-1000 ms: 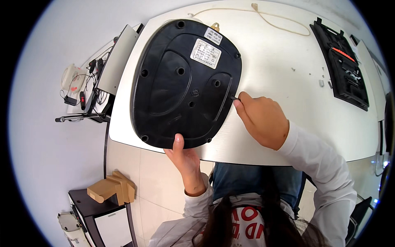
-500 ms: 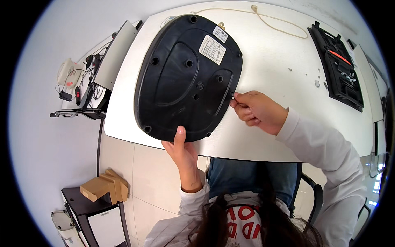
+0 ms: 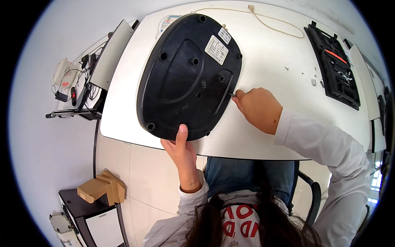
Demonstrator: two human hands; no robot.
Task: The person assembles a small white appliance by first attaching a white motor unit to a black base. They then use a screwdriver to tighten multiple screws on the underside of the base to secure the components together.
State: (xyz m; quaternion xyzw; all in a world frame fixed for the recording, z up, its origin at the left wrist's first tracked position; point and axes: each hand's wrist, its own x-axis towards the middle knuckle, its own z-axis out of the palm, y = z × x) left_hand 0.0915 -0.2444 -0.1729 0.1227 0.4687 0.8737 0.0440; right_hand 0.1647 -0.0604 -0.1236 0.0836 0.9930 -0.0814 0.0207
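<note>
A large black oval plastic base [image 3: 187, 76] lies upside down on the white table [image 3: 271, 57], with screw holes and a white label on it. My left hand [image 3: 181, 150] grips its near edge, thumb on top. My right hand [image 3: 259, 108] is closed around a thin metal tool, probably a screwdriver, whose tip [image 3: 233, 94] touches the base's right edge. Most of the tool is hidden inside my fist.
A black rectangular panel [image 3: 333, 66] lies at the table's far right. A beige cord [image 3: 267, 22] runs along the far edge. Small loose bits [image 3: 313, 81] lie near the panel. A cart with cables [image 3: 78, 88] stands left; wooden blocks [image 3: 101, 190] sit on a low cabinet.
The view has shifted slightly. My right hand stays at the base's right edge with the tool, and my left hand keeps its hold on the near edge.
</note>
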